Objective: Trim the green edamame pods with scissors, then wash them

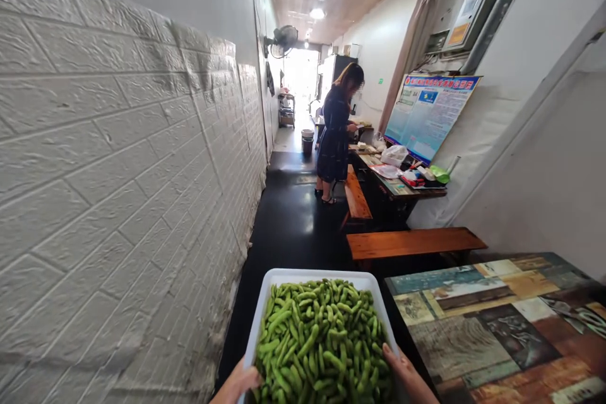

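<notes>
I hold a white tray low in front of me, over the dark floor; it is heaped with green pods, piled loosely and reaching close to the rim on the sides I can see; my left hand grips the tray's left edge and my right hand grips the right, each thumb lying over the rim toward the pods; my other fingers are mostly hidden, so I cannot tell how they curl; to my right, near the tray, is a patchwork-topped table, with an orange-brown bench just beyond it; a white brick-patterned wall runs along my left; further ahead a person in a dark dress stands beside a cluttered table, head bent; a blue poster leans behind that table's bags and other things.
</notes>
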A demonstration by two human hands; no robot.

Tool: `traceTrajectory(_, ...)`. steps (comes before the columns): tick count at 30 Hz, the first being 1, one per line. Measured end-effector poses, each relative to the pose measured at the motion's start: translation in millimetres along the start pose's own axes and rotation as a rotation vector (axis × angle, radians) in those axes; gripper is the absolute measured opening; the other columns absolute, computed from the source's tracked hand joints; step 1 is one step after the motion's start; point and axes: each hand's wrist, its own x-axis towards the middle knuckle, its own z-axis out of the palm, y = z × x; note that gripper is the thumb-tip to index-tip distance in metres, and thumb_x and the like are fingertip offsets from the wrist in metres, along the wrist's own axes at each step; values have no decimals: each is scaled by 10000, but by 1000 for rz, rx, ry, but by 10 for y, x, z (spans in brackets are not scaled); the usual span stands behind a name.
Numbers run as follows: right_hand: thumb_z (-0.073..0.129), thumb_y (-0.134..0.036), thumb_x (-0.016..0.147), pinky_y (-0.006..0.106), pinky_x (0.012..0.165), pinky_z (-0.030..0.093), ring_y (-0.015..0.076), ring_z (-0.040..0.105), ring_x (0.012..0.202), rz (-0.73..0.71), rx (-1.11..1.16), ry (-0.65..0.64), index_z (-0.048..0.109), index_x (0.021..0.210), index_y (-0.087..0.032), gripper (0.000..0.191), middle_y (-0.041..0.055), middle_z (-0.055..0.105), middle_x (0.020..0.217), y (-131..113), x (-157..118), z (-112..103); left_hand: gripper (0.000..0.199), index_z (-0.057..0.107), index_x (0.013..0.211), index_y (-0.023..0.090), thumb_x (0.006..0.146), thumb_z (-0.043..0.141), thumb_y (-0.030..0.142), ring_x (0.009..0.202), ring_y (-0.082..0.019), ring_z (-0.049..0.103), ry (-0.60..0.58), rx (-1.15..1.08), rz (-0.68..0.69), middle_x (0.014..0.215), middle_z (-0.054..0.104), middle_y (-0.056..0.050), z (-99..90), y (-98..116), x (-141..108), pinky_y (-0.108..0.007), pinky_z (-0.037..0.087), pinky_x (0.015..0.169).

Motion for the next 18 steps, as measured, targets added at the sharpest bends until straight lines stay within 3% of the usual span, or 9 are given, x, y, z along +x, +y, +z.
traceTrajectory(4,787,-667,611,474,1158,380,366,525,1338,137,98,44,745,1119,-208,686,109,733,1183,-441,88,211,459,740,1043,153,618,737,328,939,-348,711,12,52,-43,861,768,-108,27,279,323,-436,563,839)
traceTrajectory(8,767,-610,688,495,1095,445,346,598,1261,136,224,16,678,1233,-237,666,94,724,1222,-979,515,392,399,717,1000,144,619,697,262,736,-249,695,65,186,-66,696,717,-31,60,795,964,-333,549,724)
traceTrajectory(10,784,-547,702,492,1064,474,346,606,1250,86,253,-2,669,1241,-256,623,87,718,1239,-1228,922,471,423,697,1036,141,627,676,249,628,-206,657,95,229,-81,654,690,-2,83,1093,1387,-302,530,654)
traceTrajectory(13,788,-486,726,489,1042,489,353,604,1249,15,292,-60,658,1253,-248,593,90,708,1259,-1587,1710,600,596,640,1204,146,615,669,231,616,-189,649,151,265,-65,783,731,-16,142,1567,2064,-280,512,607)
traceTrajectory(18,776,-413,743,486,1067,469,335,577,1285,-24,363,-182,625,1299,-259,597,74,673,1323,-2283,3178,999,769,559,1367,236,614,710,280,884,-282,724,241,172,47,1060,755,-56,229,2440,3029,-341,575,710)
